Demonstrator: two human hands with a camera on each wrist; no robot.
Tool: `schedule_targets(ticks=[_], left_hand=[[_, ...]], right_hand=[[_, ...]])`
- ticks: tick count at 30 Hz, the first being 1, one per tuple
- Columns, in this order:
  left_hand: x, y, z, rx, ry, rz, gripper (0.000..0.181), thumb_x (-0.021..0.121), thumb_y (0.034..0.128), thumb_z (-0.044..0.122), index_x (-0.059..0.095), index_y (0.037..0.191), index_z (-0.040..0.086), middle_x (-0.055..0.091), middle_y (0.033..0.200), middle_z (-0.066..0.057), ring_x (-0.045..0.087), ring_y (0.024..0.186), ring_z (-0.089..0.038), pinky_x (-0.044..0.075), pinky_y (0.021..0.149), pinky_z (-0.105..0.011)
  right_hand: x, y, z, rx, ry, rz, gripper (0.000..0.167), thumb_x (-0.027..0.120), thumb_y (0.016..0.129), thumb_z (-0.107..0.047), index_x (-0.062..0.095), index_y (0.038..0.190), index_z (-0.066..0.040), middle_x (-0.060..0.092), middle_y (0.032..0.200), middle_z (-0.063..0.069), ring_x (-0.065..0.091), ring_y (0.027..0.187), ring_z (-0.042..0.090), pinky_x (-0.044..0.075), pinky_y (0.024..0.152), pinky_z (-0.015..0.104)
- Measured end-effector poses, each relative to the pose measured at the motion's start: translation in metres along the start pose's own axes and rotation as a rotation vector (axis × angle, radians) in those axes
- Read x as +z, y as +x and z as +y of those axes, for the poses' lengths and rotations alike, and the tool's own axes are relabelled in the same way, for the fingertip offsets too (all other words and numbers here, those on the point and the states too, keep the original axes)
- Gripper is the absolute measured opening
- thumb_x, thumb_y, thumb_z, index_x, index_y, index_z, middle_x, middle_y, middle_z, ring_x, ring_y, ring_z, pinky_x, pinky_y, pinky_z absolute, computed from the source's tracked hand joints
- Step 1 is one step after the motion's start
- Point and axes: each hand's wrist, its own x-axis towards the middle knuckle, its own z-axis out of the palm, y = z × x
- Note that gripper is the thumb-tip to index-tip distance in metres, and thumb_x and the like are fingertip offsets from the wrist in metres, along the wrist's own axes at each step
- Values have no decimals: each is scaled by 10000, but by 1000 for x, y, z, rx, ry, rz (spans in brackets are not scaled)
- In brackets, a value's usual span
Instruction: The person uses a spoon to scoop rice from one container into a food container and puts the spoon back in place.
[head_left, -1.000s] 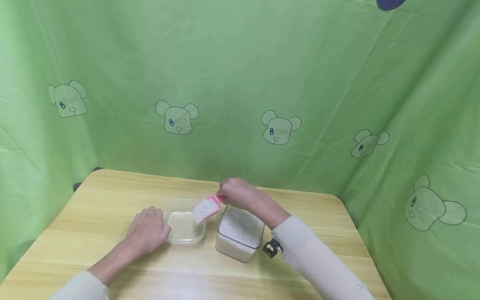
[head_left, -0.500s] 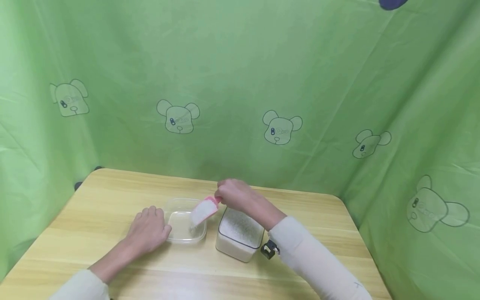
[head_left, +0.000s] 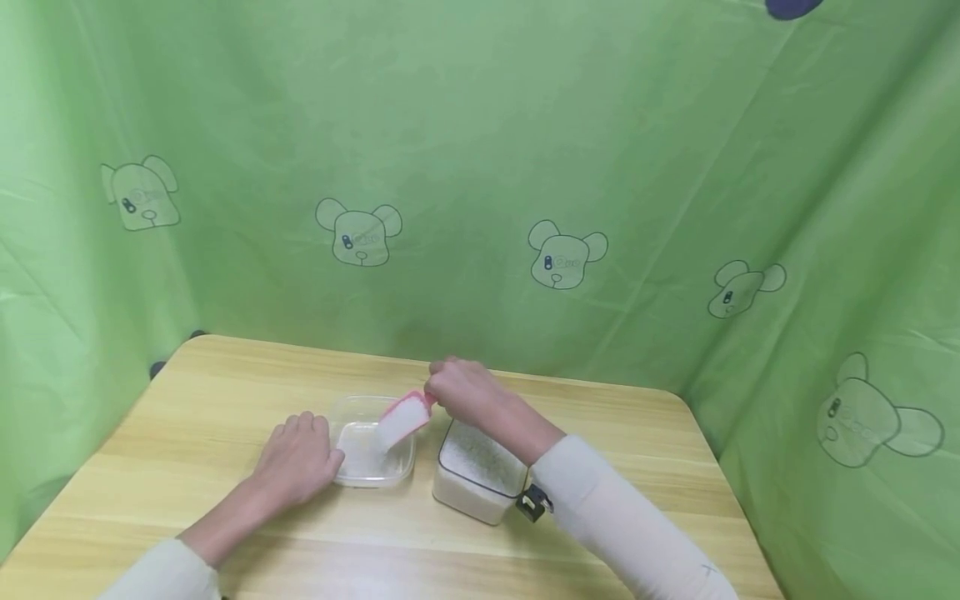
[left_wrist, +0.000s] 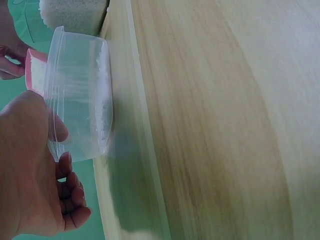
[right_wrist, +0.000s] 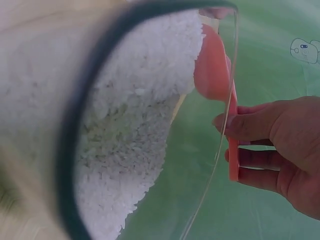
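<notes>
Rn the R hand (head_left: pixel 461 387) pinches the pink scoop (right_wrist: pixel 212 70) by its handle, tipped over the clear tub (left_wrist: pixel 75 85) w/ white rice (head_left: pixel 402 421) at its lip & more on the tub's floor. L hand (head_left: pixel 296 458) grips the tub's L side, thumb by the rim. Sq. bin (head_left: pixel 467 498) of rice stands just R of the tub on the wood tbl (head_left: pixel 360 550).

The right grip (right_wrist: pixel 295 150), a bare hand, holds a pink scoop (right_wrist: pixel 211 72) by its handle, between thumb and fingers. Beside it, white rice (right_wrist: pixel 132 112) lies in a clear container with a dark rim (right_wrist: pixel 68 140), blurred up close. Behind hangs a green curtain (right_wrist: pixel 270 60) printed with an animal head (right_wrist: pixel 304 51).
</notes>
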Motion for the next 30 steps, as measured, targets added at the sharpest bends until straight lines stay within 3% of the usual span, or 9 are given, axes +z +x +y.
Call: schedule_targets(ticks=[15,24,30], left_hand=[[0,0,1,0,-7,-1,245,599,923,247,473,819,65,429,777,-58,378,722,-227,310,665,-336],[-2,-1,1,-8,-14,-11,232,594,921,237,475,825,62,430,776,-58,378,721,-227,312,670,-334],[-1,-1,1,-8,-23,-11,244,598,919,255,482,833,59,433,776,-56,379,722,-223,310,668,-332]], right_hand=[[3,-1,-5,-22,-91,47,210,775,879,-91,819,1024,-237,742,967,5,616,837,139,463,612,173],[5,-1,-7,-37,-175,110,162,748,908,-90,818,995,-208,756,988,23,639,859,146,524,712,213],[5,-2,-10,-75,-274,147,149,755,902,-79,812,995,-181,755,970,11,642,845,132,523,706,201]])
